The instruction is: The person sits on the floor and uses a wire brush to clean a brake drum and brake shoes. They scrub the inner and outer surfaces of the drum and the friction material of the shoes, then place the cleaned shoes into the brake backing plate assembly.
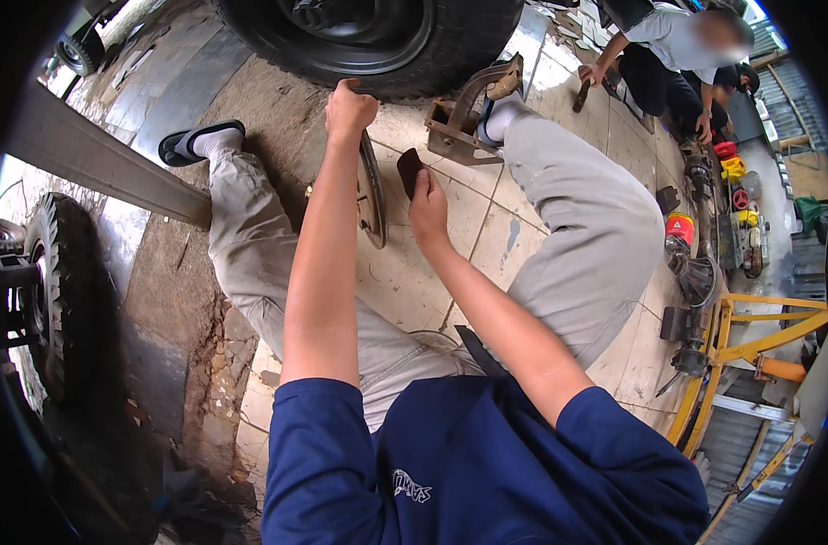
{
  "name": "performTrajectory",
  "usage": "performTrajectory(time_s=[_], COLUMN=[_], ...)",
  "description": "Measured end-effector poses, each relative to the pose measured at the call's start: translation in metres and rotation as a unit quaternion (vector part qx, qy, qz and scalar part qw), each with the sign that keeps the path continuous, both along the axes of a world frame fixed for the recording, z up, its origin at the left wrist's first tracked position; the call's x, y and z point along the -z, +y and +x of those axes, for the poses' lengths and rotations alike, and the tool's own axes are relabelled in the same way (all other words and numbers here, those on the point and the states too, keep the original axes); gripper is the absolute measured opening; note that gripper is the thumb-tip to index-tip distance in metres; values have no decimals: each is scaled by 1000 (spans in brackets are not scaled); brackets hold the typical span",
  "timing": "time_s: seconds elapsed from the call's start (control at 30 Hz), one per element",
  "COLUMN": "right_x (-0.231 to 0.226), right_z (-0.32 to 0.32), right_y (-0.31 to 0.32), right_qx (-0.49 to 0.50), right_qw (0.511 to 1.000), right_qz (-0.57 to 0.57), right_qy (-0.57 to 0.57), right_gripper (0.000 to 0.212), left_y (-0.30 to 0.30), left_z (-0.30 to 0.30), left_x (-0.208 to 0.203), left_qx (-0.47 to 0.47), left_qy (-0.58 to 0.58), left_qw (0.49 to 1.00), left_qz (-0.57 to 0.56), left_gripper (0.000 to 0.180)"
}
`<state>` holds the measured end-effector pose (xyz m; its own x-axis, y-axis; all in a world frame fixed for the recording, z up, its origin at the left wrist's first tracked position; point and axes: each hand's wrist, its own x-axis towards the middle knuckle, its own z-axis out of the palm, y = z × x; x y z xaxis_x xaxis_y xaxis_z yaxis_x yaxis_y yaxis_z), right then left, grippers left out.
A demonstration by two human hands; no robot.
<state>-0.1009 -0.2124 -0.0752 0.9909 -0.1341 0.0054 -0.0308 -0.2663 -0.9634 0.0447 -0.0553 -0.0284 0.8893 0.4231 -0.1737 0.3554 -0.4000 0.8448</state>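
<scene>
My left hand is closed at the upper end of a thin, round-edged metal ring or disc, which stands nearly edge-on between my legs. The fingers' far side is hidden. In my right hand is a flat dark brown piece, like folded sandpaper, pinched between thumb and fingers. It is held a little to the right of the ring, apart from it. Just past both hands is a large black tyre on a wheel. A rusty metal bracket sits beside my right foot.
A grey metal beam slants in by my left leg. Another tyre stands at far left. At upper right a person crouches, holding a dark piece. Along the right are axle parts, a red can and a yellow frame.
</scene>
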Motion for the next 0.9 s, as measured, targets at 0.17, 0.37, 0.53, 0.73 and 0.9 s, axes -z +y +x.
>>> performTrajectory(time_s=[0.17,0.37,0.53,0.73,0.9], right_x=[-4,1,0,-25,-7], right_z=[-42,-78,-76,-67,-73], right_y=[20,28,20,30,23], right_qx=[-115,-89,-102,-110,-108], right_qw=[991,995,994,989,993], right_qz=[-58,20,27,64,13], right_qy=[24,39,39,79,35], right_gripper=[53,51,53,52,49], left_y=[6,14,12,14,5], left_z=[10,19,18,21,23], left_x=[7,23,19,21,-1], left_qx=[-13,-33,-39,-23,9], left_qy=[-28,-86,-63,-59,-18], left_qw=[999,996,997,998,997], left_qz=[-8,-20,-27,-15,-75], left_gripper=[56,58,59,60,55])
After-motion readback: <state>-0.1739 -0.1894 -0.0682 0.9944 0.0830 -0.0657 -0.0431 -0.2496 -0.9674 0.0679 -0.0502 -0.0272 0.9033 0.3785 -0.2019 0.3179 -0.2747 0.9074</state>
